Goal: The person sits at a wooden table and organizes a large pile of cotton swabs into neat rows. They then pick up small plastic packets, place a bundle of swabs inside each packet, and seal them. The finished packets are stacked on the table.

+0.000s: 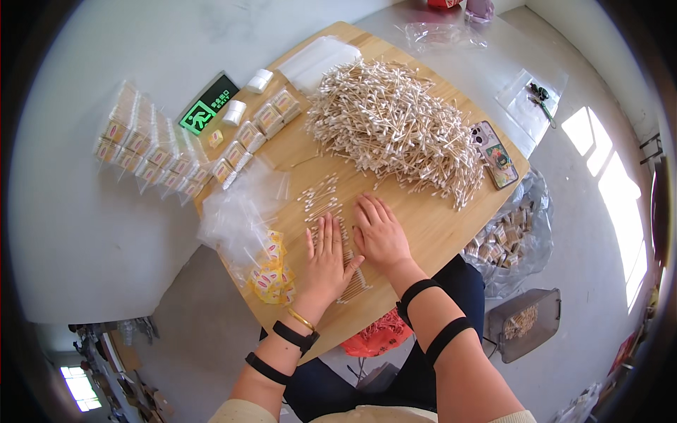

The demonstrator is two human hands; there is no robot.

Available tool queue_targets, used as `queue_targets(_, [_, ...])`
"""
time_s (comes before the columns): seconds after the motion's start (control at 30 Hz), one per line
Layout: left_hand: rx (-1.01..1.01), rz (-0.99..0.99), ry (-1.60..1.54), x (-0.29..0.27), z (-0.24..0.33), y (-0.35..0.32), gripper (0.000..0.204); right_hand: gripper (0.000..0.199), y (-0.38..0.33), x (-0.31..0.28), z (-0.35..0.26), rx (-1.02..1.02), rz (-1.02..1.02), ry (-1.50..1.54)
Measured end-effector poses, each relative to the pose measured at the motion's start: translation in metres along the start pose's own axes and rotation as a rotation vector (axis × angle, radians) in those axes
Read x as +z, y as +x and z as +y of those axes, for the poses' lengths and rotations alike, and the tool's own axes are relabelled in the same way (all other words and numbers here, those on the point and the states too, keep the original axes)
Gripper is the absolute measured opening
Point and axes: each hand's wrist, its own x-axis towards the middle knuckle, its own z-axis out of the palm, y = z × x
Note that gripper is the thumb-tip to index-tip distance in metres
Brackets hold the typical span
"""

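Note:
My left hand lies flat with its fingers stretched out, on a row of cotton swabs laid side by side on the wooden table. Beside it my right hand rests palm down, its fingers stretched and pointing away from me, at the right side of the row. Some loose swabs lie just beyond my left fingertips. A big heap of cotton swabs with white tips covers the far right part of the table. What lies beneath my palms is hidden.
Clear plastic bags and yellow printed cards lie at the table's left edge. Packed swab bundles stand behind, near stacked packs. A phone borders the heap. A bag of bundles and a grey bin sit right.

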Motion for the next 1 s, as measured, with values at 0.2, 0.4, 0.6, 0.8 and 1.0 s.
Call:
queue_targets(0.2, [-0.036, 0.008, -0.035, 0.0, 0.001, 0.004, 0.096, 0.05, 0.0, -0.002, 0.0, -0.004, -0.007, -0.016])
queue_targets(0.4, [-0.071, 0.052, -0.029, 0.004, -0.004, 0.014, 0.095, 0.05, 0.001, 0.0, -0.001, 0.004, -0.014, -0.002])
queue_targets(0.6, [-0.075, 0.033, -0.032, 0.0, 0.0, 0.013, 0.094, 0.05, -0.001, 0.0, 0.0, 0.011, -0.021, -0.003])
queue_targets(0.8, [-0.082, 0.03, -0.029, 0.002, -0.001, 0.012, 0.094, 0.05, 0.0, -0.001, -0.002, 0.007, -0.019, 0.004])
queue_targets(1.0, [-0.069, 0.012, -0.051, 0.001, -0.002, 0.009, 0.095, 0.049, 0.001, 0.001, -0.001, -0.004, 0.012, 0.001])
